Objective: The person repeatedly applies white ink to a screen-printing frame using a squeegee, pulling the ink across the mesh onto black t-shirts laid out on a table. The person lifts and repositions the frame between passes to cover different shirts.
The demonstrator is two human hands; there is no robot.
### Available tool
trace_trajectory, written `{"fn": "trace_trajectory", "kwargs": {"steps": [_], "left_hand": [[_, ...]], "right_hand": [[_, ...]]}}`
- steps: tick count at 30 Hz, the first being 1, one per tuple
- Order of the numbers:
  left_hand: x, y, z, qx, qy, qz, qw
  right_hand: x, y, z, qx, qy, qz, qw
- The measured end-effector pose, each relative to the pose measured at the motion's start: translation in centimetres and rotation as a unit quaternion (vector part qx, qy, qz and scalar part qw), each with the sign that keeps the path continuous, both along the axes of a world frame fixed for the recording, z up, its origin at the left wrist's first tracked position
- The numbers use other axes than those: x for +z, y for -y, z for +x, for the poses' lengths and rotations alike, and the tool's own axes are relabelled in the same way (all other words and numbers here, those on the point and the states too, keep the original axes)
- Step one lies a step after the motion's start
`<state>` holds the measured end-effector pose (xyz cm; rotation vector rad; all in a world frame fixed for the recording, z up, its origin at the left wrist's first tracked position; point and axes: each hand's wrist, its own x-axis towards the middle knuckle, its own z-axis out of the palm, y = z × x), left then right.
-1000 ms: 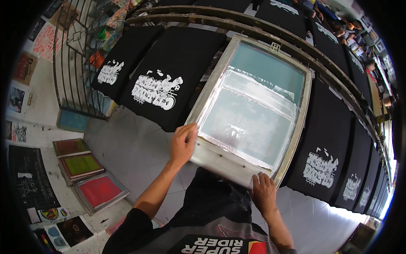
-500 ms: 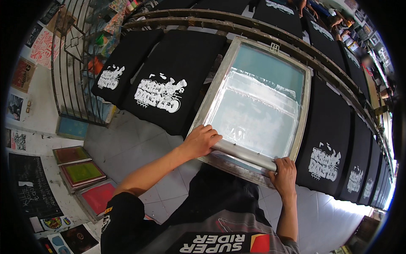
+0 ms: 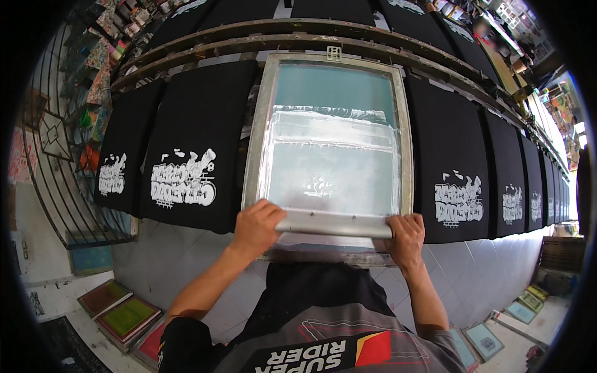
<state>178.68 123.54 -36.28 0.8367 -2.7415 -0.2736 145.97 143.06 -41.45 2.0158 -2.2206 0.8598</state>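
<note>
A screen printing frame [image 3: 406, 152] lies in front of me, its teal mesh [image 3: 333, 84] streaked with white ink [image 3: 329, 127]. Both hands grip a long silver squeegee [image 3: 329, 225] lying across the near part of the screen: my left hand [image 3: 255, 227] has its fingers curled over the left end, and my right hand [image 3: 405, 239] is wrapped round the right end. Black shirts with white graphic prints lie either side of the frame, a wide one [image 3: 199, 118] on the left and another [image 3: 444, 130] on the right. The near edge of the frame is partly hidden under the squeegee.
Wooden rails [image 3: 236, 46] run behind the screen, with more black shirts [image 3: 329, 12] beyond. A metal grille [image 3: 56, 161] stands at the left. Coloured screens [image 3: 127, 314] rest low at the lower left, others [image 3: 482, 340] at the lower right. A blurred person [image 3: 482, 34] is at the far right back.
My view has swung round to face the screen more squarely. Both hands now hold the squeegee more level across the screen, raised slightly off its lower bar.
</note>
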Motion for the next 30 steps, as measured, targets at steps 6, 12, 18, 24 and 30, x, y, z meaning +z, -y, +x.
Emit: {"fn": "trace_trajectory", "kwargs": {"steps": [6,12,18,24,30], "left_hand": [[-0.6,13.1,-7.1,0.042,-0.021,-0.037,0.998],[-2.8,19.8,-11.3,0.022,-0.039,-0.086,0.995],[-4.2,10.4,-5.8,0.038,-0.054,-0.062,0.996],[-5.8,-6.0,4.0,0.034,-0.047,-0.063,0.996],[-3.9,-5.4,2.4,0.036,-0.045,-0.027,0.998]], "right_hand": [[-1.9,13.0,-7.1,-0.035,-0.069,-0.061,0.995],[-4.1,19.8,-9.8,-0.069,-0.085,-0.068,0.992],[-4.4,10.2,-5.0,-0.050,-0.051,-0.016,0.997],[-5.2,-5.7,3.1,-0.024,-0.054,-0.002,0.998],[-3.6,-4.9,3.2,-0.051,-0.030,-0.003,0.998]]}}
